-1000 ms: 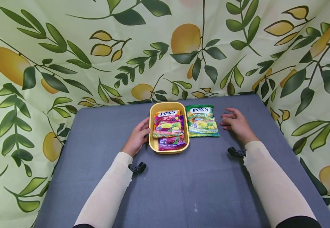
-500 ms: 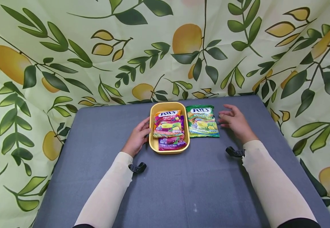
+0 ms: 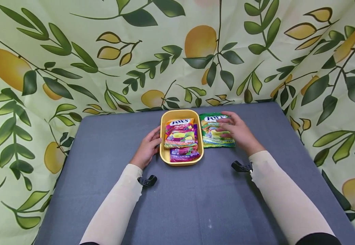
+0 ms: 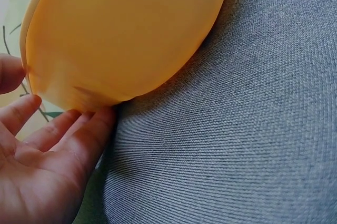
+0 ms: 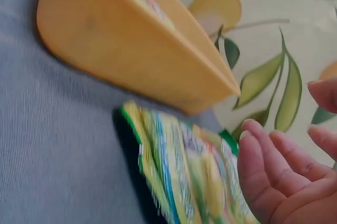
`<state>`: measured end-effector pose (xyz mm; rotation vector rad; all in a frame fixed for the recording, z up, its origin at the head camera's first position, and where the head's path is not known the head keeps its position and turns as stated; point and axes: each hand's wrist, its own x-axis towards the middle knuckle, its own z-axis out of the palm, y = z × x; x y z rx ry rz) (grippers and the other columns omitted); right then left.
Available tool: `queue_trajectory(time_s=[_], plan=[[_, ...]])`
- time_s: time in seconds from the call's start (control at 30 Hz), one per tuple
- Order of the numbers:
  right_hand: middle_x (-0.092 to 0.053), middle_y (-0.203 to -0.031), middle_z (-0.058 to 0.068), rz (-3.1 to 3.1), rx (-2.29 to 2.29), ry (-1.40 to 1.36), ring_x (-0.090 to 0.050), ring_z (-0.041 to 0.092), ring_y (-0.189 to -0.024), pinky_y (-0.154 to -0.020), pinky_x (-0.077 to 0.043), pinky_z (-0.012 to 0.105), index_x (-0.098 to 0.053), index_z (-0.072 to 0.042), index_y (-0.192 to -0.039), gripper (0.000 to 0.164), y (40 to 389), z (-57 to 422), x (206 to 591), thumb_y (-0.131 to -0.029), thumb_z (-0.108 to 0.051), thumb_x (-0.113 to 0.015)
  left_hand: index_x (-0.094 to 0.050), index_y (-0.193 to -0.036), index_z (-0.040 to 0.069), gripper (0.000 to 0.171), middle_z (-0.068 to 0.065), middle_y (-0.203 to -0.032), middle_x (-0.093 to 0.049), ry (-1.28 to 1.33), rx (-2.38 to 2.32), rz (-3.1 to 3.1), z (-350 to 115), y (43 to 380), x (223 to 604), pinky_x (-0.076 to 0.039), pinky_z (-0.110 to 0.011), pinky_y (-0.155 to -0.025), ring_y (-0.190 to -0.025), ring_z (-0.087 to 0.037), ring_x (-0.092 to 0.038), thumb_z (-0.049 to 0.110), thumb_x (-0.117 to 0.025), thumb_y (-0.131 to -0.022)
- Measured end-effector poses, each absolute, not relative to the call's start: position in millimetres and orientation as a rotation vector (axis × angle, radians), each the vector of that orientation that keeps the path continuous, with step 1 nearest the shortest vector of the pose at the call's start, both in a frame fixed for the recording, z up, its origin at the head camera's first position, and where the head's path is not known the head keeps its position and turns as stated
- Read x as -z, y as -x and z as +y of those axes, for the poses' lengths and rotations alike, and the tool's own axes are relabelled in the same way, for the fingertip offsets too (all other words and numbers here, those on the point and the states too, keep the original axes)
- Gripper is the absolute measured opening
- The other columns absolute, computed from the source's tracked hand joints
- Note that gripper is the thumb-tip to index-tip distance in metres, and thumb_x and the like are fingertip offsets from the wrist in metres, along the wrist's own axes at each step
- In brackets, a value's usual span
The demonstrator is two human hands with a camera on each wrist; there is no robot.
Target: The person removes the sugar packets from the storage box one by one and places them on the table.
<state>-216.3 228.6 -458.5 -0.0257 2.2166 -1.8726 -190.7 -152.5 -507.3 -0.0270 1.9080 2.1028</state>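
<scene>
A yellow plastic tray (image 3: 181,163) stands at the back middle of the table. Inside lies a red-orange Fox's Fruits candy bag (image 3: 179,136) on top of a purple candy bag (image 3: 183,157). My left hand (image 3: 146,148) rests against the tray's left side; in the left wrist view its fairly straight fingertips touch the yellow wall (image 4: 121,34). Just right of the tray lies a green Fox's Spring Tea candy bag (image 3: 209,136). My right hand (image 3: 240,132) hovers over that bag's right part, fingers spread and holding nothing; the right wrist view shows them beside the bag (image 5: 184,171).
The grey cloth-covered table (image 3: 192,204) stretches to the front and both sides. A curtain (image 3: 165,34) printed with lemons and leaves hangs right behind the table's back edge and along its sides. Black wrist mounts (image 3: 148,180) sit on both forearms.
My right hand has moved left, from beside the green candy bag to over its right part. The left hand stays against the tray, and the bags lie as before.
</scene>
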Motion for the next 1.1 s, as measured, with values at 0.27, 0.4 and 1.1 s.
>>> queue_trajectory(time_s=[0.27,0.4,1.1], plan=[[-0.051,-0.153,0.027,2.137,1.898,0.117,-0.065,0.045,-0.127,-0.095,-0.061,0.053,-0.029,-0.011,-0.170,0.067,213,199,447,-0.113,-0.018,-0.062,-0.034,-0.173,0.019,0.065,-0.016,-0.167,-0.043,0.023,-2.111,1.901,-152,190,508,-0.051,-0.054,-0.110,-0.145,-0.035,-0.051,0.012,-0.055,-0.111],[-0.049,-0.154,0.028,2.067,1.910,0.173,-0.063,0.047,-0.129,-0.094,-0.061,0.055,-0.030,-0.010,-0.169,0.064,212,184,444,-0.113,-0.017,-0.061,-0.034,-0.173,0.018,0.065,-0.017,-0.167,-0.042,0.026,-2.118,1.892,-152,190,509,-0.051,-0.054,-0.110,-0.146,-0.035,-0.051,0.012,-0.055,-0.111],[-0.023,-0.172,0.024,2.052,1.778,0.141,-0.039,0.049,-0.149,-0.112,-0.044,0.067,-0.032,-0.015,-0.170,0.074,202,127,430,-0.107,-0.029,-0.069,-0.034,-0.173,0.021,0.065,-0.014,-0.168,-0.042,0.035,-2.109,1.892,-153,192,510,-0.050,-0.055,-0.111,-0.146,-0.034,-0.050,0.014,-0.056,-0.112]])
